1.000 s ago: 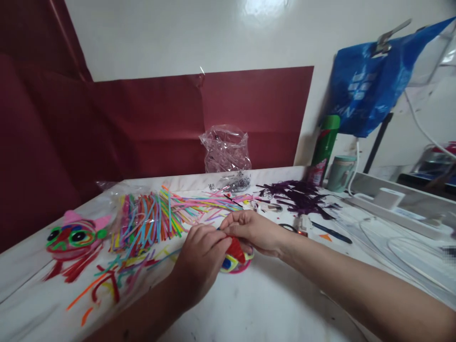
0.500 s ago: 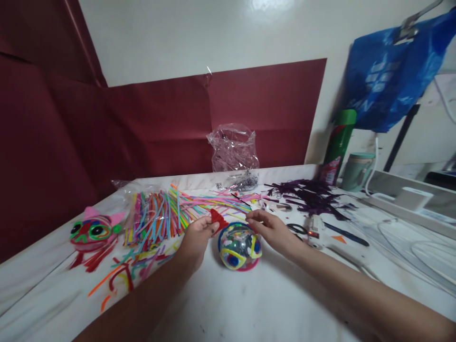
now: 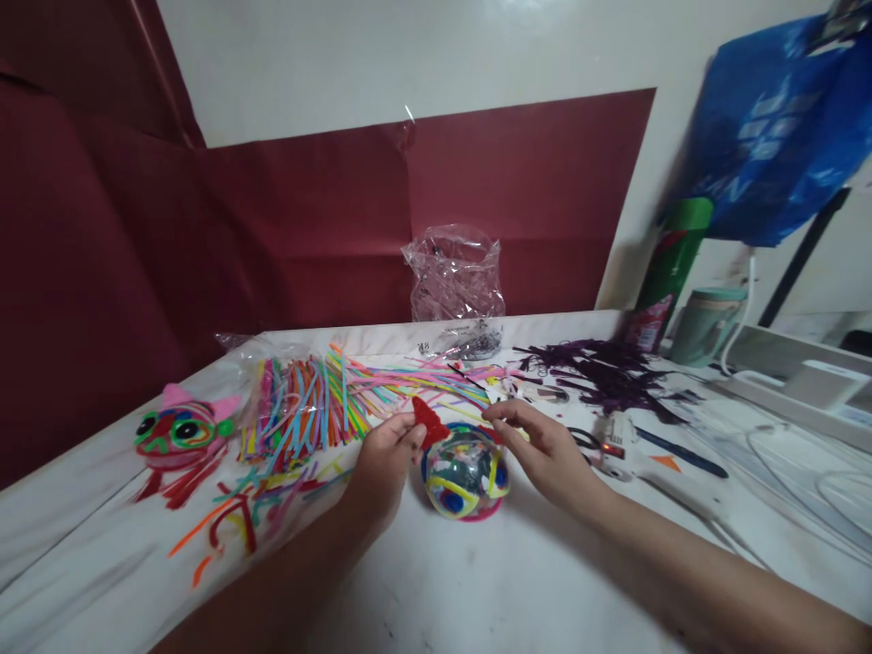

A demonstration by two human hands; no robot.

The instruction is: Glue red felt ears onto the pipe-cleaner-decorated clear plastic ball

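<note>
The left hand (image 3: 385, 454) pinches a red triangle (image 3: 428, 422) between thumb and fingers, at the far left edge of a decorated clear ball (image 3: 467, 474). The ball is on the bench (image 3: 415, 586), between the hands. The right hand (image 3: 549, 450) has its grip narrow at the ball's far right edge, beside another bit of red (image 3: 490, 435); whether it holds that, I cannot tell. Farther right lies a glue gun (image 3: 619, 433); left, colourful fuzzy sticks (image 3: 300, 404).

Left fingers (image 3: 396, 425) pinch red piece (image 3: 429, 419) near decorated ball (image 3: 470, 477).
</note>
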